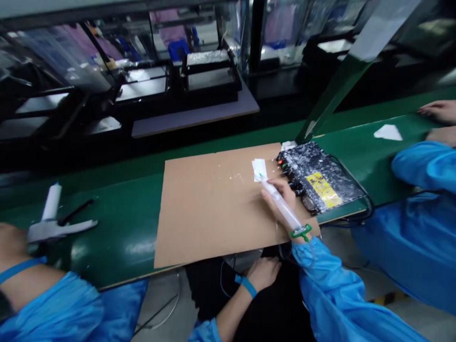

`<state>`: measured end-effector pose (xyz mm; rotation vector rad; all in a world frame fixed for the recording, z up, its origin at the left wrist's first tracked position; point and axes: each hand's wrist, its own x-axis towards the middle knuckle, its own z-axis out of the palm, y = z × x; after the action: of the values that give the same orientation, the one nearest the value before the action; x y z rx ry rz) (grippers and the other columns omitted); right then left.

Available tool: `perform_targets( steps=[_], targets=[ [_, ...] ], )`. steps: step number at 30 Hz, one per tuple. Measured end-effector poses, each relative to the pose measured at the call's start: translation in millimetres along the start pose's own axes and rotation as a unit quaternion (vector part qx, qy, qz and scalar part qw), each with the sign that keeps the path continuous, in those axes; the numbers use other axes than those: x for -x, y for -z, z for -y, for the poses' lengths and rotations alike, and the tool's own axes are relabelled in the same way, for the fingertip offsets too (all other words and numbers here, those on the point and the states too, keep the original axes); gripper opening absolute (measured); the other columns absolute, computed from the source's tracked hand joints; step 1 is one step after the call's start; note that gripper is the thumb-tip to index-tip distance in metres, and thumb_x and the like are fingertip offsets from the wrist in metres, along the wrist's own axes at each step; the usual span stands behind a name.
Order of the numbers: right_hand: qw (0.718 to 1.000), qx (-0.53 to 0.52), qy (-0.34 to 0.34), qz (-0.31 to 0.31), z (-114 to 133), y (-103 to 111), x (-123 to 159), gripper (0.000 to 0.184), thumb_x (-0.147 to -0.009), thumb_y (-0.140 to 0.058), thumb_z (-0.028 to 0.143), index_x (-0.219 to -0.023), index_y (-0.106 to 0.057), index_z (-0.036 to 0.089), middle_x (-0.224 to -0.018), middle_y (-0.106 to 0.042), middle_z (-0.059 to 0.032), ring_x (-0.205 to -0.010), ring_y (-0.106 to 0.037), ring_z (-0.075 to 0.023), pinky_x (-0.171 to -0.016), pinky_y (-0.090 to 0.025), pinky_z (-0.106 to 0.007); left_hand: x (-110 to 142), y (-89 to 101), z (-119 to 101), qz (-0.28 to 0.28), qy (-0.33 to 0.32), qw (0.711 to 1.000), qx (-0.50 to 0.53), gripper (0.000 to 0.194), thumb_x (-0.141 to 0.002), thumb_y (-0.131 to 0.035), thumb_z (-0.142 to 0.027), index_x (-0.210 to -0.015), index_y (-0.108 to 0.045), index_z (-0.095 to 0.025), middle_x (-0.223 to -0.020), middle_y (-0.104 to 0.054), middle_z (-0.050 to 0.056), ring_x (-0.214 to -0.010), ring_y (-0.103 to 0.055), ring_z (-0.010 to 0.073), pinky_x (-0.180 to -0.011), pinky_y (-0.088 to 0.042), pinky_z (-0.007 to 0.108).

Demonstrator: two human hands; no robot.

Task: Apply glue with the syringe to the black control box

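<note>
My right hand (278, 197) is closed around a clear dispensing syringe (285, 209) with whitish contents. A green adapter (301, 232) with a thin tube caps the syringe's near end. Its tip points away from me, over a small white paper slip (260, 169); whether they touch I cannot tell. The slip lies on a cardboard sheet (199, 209) marked with a few white specks. Below the bench edge, my left hand (263, 274) lies flat on my dark-clothed lap with nothing in it, a blue strap round the wrist.
A black control box (322, 178) smeared white stands at the sheet's right, before a slanted green post (331, 99). Left on the green bench (117, 223) is a caulking gun (52, 223) by a co-worker's arm. Another co-worker's hands (441, 121) rest at right. Black trays (210, 78) line the back.
</note>
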<state>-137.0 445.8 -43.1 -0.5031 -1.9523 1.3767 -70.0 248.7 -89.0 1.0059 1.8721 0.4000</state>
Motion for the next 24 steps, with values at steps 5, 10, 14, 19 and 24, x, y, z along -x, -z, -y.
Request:
perform_targets(
  steps=[5, 10, 14, 19, 24],
  targets=[
    [0.999, 0.0, 0.035, -0.013, -2.0, 6.1, 3.6, 0.039, -0.096, -0.087, 0.05, -0.123, -0.076, 0.023, -0.102, -0.078, -0.0048, -0.076, -0.07, -0.0185, -0.065, -0.059, -0.03, 41.3, 24.0, 11.8, -0.048, 0.039, 0.997, 0.035, 0.028, -0.116, -0.049, -0.033, -0.106, -0.074, -0.024, -0.121, -0.081, 0.014, -0.12, -0.078, 0.0341, -0.109, -0.059, 0.046],
    [1.0, -0.002, 0.027, -0.001, -1.5, 7.3, 5.4, 0.037, -0.096, -0.089, 0.046, -0.124, -0.075, 0.024, -0.101, -0.078, -0.0035, -0.076, -0.071, -0.0176, -0.066, -0.06, -0.029, 100.1, 76.9, 16.7, -0.075, 0.036, 0.994, 0.067, 0.027, -0.118, -0.049, -0.034, -0.11, -0.072, -0.024, -0.117, -0.082, 0.007, -0.117, -0.076, 0.0274, -0.11, -0.056, 0.04],
    [1.0, 0.007, 0.018, 0.014, -1.4, 7.4, 7.2, 0.039, -0.096, -0.09, 0.047, -0.124, -0.077, 0.025, -0.103, -0.079, -0.0046, -0.079, -0.073, -0.019, -0.066, -0.061, -0.03, 123.2, 118.2, 3.7, -0.028, -0.076, 0.988, 0.133, 0.03, -0.117, -0.055, -0.045, -0.113, -0.075, -0.023, -0.109, -0.081, 0.005, -0.101, -0.077, 0.0202, -0.097, -0.057, 0.03],
    [1.0, 0.024, 0.015, 0.006, 0.7, 9.1, 7.9, 0.038, -0.096, -0.088, 0.05, -0.121, -0.078, 0.023, -0.101, -0.081, -0.0057, -0.079, -0.075, -0.0202, -0.069, -0.062, -0.031, 127.7, 155.3, -21.1, -0.043, -0.155, 0.966, 0.203, 0.033, -0.117, -0.057, -0.046, -0.116, -0.076, -0.02, -0.109, -0.083, 0.007, -0.098, -0.077, 0.0192, -0.093, -0.058, 0.027],
    [0.998, 0.061, 0.018, 0.002, 1.0, 10.8, 7.7, 0.049, -0.092, -0.086, 0.062, -0.115, -0.082, 0.02, -0.098, -0.082, -0.0096, -0.075, -0.075, -0.0234, -0.067, -0.06, -0.034, 131.2, 169.5, -23.4, -0.172, -0.111, 0.967, 0.149, 0.031, -0.118, -0.056, -0.045, -0.117, -0.075, -0.02, -0.107, -0.082, 0.008, -0.1, -0.077, 0.02, -0.097, -0.059, 0.029]
  ],
)
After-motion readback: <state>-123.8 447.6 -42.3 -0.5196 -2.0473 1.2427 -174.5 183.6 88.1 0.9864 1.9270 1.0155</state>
